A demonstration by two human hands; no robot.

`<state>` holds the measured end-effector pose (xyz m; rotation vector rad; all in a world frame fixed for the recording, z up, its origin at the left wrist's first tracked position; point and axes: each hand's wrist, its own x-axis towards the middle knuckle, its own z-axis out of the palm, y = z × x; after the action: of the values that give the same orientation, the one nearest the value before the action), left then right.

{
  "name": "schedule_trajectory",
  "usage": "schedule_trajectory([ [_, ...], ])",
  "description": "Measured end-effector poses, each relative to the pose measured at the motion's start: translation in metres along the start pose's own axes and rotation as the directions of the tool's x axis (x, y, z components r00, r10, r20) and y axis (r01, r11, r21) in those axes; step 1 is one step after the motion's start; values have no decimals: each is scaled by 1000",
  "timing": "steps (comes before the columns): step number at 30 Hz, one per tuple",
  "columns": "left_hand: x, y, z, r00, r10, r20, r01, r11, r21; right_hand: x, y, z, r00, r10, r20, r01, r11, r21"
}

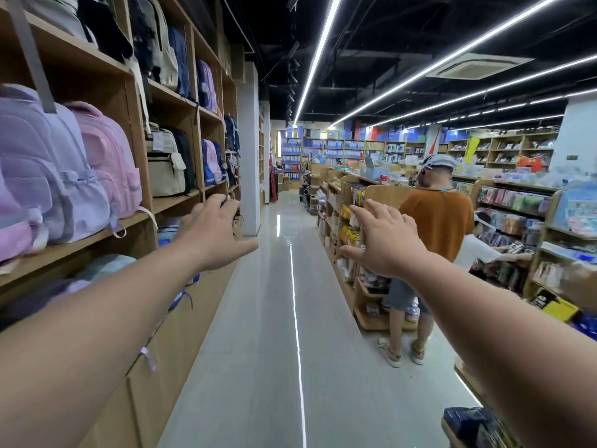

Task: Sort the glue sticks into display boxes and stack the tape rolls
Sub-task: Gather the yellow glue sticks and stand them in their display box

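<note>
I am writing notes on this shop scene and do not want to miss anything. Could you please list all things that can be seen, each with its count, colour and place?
backpacks: many; purple, pink, beige, dark blue; on the wall shelves, left
wall shelves: one long unit; light wood; left side
floor: one aisle; grey, glossy; middle
light strips: several; white; on the black ceiling
air vent: one; white; ceiling, right
folders: many; blue; far back wall
goods shelves: several; light wood; right of the aisle
person in orange shirt: one; stands at the goods shelves
person in white sleeve: one, partly hidden; reaches to a shelf, far right
left hand: open, holds nothing; stretched forward near the backpacks
right hand: open, holds nothing; stretched forward, right of the aisle
</note>
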<state>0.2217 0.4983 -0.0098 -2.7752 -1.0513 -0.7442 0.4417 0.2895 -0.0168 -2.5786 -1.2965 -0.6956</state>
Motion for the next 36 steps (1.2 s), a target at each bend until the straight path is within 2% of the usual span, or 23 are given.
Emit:
schedule_trajectory([
  [12, 284, -32, 159, 1000, 7, 23, -10, 992, 124, 299, 39, 179, 999, -33, 14, 32, 996, 82],
  [19, 445, -72, 258, 999, -40, 34, 37, 996, 77, 464, 40, 286, 998, -45, 40, 41, 995, 95],
  [23, 548, -104, 327, 996, -74, 40, 75, 996, -38, 564, 35, 353, 998, -29, 53, 24, 995, 96],
  [28, 698, -148, 397, 998, -34, 57, 39, 995, -96, 700, 23, 429, 998, -2, 70, -3, 997, 73],
  [36, 916, -183, 493, 998, 1, 65, 3, 999, -51, 897, 48, 530, 995, 54, 85, -59, 997, 51],
])
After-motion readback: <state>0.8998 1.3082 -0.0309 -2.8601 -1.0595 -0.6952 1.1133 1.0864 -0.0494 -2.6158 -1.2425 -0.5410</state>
